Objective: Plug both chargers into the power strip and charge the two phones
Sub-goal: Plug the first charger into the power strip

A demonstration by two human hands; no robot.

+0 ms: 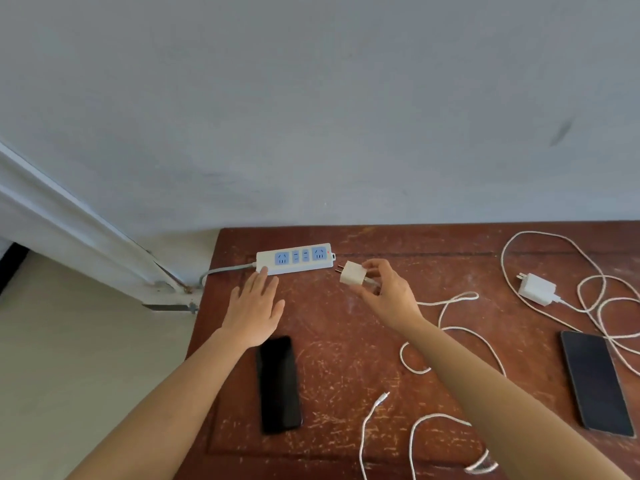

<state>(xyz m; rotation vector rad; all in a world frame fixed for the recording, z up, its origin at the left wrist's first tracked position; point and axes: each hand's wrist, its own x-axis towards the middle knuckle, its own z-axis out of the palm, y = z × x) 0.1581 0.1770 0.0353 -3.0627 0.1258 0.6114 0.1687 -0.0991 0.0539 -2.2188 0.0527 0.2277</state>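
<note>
Two chargers (352, 274) (536, 289), two phones (278, 384) (595, 382), one power strip (295, 258), two hands (254, 311) (389, 292)

A white rectangular power strip (294, 258) lies at the far left of the scratched reddish-brown wooden surface (346, 341), close to the wall. The left hand (254, 308) rests flat just before it, fingertips touching its near edge. To the strip's right, the right hand (384, 291) has a grip on a small white cube charger (352, 274), prongs toward the strip, apart from it. A black slab phone (278, 384) lies near the left hand's wrist. Far right lie a second white charger (536, 289), its looping white cable (588, 289), and a second dark phone (595, 382) nearer the person.
</note>
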